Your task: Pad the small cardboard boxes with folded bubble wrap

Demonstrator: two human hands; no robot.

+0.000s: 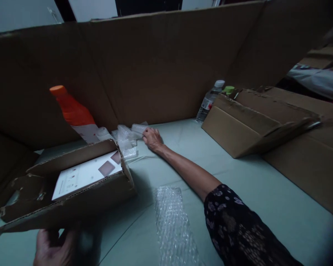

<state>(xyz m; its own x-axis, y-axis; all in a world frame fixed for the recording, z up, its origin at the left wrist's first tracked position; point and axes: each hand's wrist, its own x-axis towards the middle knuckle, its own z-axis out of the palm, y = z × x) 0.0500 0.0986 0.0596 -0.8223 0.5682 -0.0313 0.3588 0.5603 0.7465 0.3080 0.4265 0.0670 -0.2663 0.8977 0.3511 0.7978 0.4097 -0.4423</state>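
Note:
At the far side of the table my right hand [152,139] is closed on a crumpled piece of bubble wrap [139,128]. More bubble wrap [124,137] is bunched just left of it. My left hand [55,247] is at the lower left, its fingers reaching up under the near side of an open cardboard box [97,195] and holding it; the fingertips are hidden by the box. Inside that tilted box lies a white printed carton [86,175] with brownish squares on it. A flat strip of bubble wrap [173,225] lies on the table in front of me.
An orange-topped bottle [73,111] leans behind the box. A clear water bottle [209,101] and a green cap [229,89] show behind another cardboard box [238,125] on the right. A tall cardboard wall [166,66] borders the pale green table [211,155].

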